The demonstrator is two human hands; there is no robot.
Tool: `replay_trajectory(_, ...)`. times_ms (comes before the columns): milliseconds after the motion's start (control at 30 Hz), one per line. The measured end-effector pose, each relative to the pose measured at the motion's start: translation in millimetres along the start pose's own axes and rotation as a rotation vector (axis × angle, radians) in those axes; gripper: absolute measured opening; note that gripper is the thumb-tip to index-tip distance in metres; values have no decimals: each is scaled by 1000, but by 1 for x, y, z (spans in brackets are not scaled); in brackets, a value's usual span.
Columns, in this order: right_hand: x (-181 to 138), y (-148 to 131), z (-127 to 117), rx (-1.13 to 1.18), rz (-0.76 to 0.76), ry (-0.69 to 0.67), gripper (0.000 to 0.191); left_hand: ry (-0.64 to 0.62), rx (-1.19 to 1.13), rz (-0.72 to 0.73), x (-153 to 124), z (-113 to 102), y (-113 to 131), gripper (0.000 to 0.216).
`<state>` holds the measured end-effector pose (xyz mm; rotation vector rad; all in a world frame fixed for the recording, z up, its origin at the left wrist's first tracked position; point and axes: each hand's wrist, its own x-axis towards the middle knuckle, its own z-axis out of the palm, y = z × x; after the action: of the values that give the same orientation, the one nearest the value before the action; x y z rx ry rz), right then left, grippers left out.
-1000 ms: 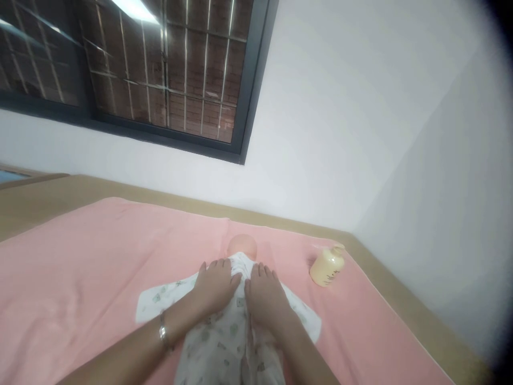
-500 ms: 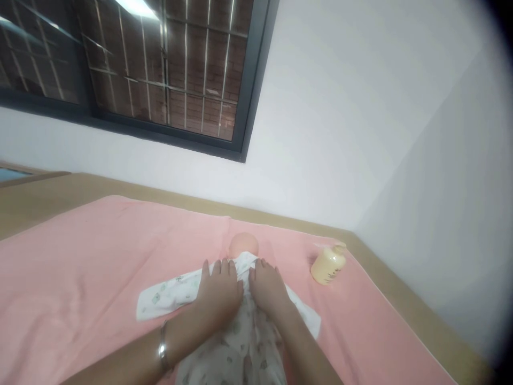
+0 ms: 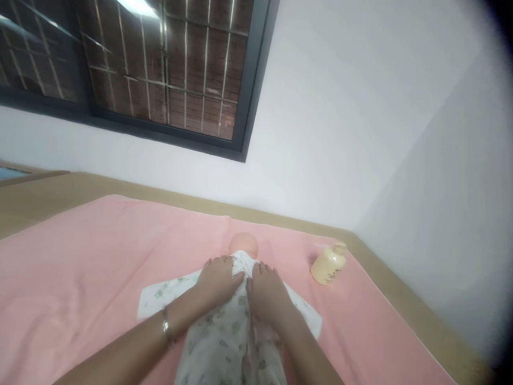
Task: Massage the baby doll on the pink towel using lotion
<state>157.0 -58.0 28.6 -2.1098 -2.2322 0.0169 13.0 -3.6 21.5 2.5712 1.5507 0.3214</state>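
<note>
Low in the middle of the frame, the left hand (image 3: 216, 280) and right hand (image 3: 267, 293) lie flat, fingers spread, side by side on the baby doll (image 3: 236, 326) in its printed white garment, which rests on the pink sheet (image 3: 80, 267). Right of them stands a yellow pump bottle (image 3: 327, 264). A barred window (image 3: 160, 69) fills the upper left.

A baby doll (image 3: 242, 245) lies stretched out on a pink sheet (image 3: 80, 256), its bald, peach-coloured head at the far end of its body. It wears a white romper (image 3: 224, 342) printed with small grey-green figures. The two sleeves spread flat to either side on the sheet, and the garment's body runs down to the lower edge of the view. Whether the doll lies face up or face down cannot be told.
</note>
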Motion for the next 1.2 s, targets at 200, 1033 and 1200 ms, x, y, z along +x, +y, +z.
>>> replay_trajectory(200,14,10,4,85,14,32,48,87,131,2,-11,5,12,40)
replay_trajectory(1033,8,5,1,15,34,80,41,102,140,12,-18,2,17,42)
replay_trajectory(1200,14,10,4,107,84,62,45,58,7,-51,-7,1,8,43)
